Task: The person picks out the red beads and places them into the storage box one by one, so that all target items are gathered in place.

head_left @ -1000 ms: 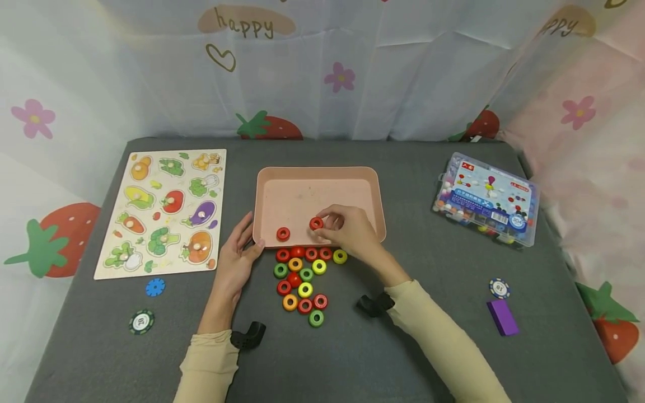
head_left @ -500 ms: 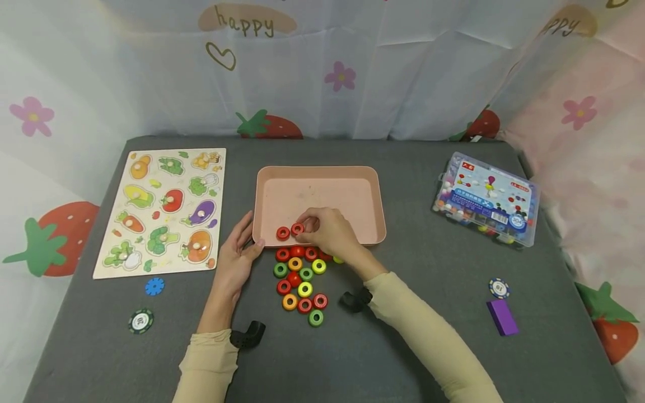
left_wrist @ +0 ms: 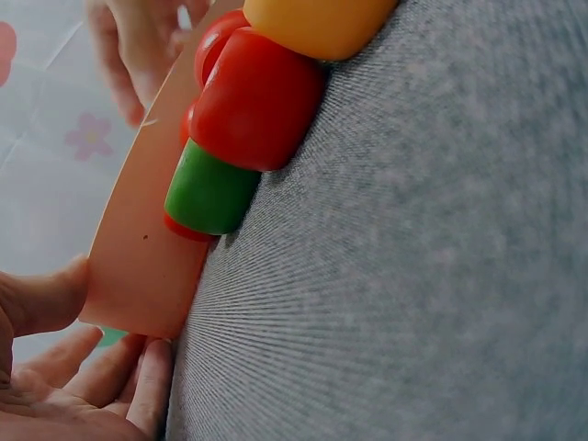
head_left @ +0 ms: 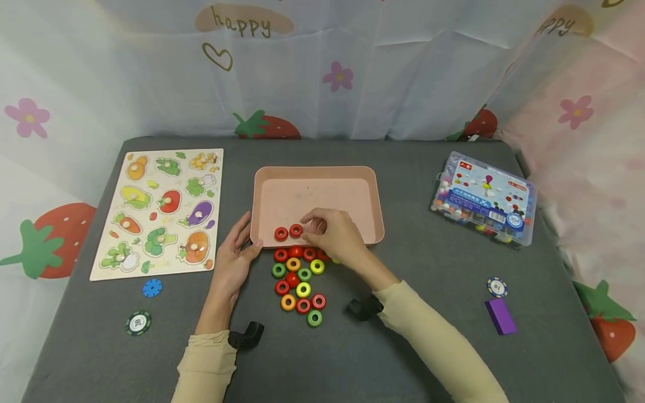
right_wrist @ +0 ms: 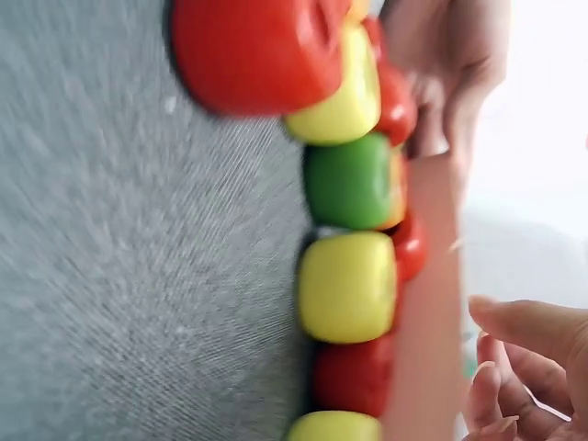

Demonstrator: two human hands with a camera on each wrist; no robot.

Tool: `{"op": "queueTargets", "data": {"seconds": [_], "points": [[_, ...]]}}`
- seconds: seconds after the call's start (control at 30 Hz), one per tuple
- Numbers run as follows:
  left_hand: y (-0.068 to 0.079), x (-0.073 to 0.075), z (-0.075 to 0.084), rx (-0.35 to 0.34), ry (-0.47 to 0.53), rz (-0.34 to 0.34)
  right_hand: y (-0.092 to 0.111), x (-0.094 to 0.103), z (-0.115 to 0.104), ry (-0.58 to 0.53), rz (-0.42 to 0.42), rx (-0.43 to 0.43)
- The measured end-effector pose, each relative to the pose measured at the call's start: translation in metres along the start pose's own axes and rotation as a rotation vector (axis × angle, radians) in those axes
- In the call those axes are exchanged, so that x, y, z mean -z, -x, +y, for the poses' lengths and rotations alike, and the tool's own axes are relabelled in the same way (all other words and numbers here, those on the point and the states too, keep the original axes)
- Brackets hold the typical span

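Observation:
Two red barrel-shaped beads, a left one (head_left: pixel 280 228) and a right one (head_left: pixel 295 225), sit side by side in the pink tray (head_left: pixel 322 187), near its front wall. Just right of them hovers my right hand (head_left: pixel 336 234); in the right wrist view its thumb (right_wrist: pixel 524 323) and curved fingers stand apart with nothing between them. My left hand (head_left: pixel 233 263) rests at the tray's front left corner, thumb touching the rim and fingers lying along the outer side. In front of the tray lie several red, green (left_wrist: pixel 213 188), yellow (right_wrist: pixel 347 287) and orange beads.
A vegetable puzzle board (head_left: pixel 161 212) lies on the left, with a blue disc (head_left: pixel 152 288) and a green poker chip (head_left: pixel 138 323) below it. A lidded plastic case (head_left: pixel 485 196) stands at right. Nearer are a blue-white chip (head_left: pixel 497 287) and a purple block (head_left: pixel 501 316).
My right hand carried a red bead leftward, put it beside the other one in the tray, let go and drew back slightly right. My left hand stayed at the tray corner.

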State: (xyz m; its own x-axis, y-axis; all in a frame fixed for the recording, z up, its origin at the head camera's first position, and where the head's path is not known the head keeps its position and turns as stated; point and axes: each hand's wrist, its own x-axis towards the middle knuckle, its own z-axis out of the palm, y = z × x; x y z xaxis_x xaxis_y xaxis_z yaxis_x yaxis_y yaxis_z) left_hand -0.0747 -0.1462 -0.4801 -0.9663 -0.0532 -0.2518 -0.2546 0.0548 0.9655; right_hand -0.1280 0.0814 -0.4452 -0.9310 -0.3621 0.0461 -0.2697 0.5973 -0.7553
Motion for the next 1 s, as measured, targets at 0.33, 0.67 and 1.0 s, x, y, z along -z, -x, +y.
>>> {"op": "queueTargets", "data": {"seconds": [0.33, 0.67, 1.0], "points": [[0.001, 0.0, 0.001, -0.009, 0.006, -0.003, 0.04, -0.001, -0.016, -0.036, -0.173, 0.123], [0.0, 0.0, -0.001, -0.017, 0.006, -0.001, 0.053, -0.032, -0.015, 0.155, -0.32, 0.066], [0.001, 0.001, -0.001, -0.015, 0.008, -0.007, 0.054, -0.037, -0.016, 0.242, -0.294, 0.115]]}}
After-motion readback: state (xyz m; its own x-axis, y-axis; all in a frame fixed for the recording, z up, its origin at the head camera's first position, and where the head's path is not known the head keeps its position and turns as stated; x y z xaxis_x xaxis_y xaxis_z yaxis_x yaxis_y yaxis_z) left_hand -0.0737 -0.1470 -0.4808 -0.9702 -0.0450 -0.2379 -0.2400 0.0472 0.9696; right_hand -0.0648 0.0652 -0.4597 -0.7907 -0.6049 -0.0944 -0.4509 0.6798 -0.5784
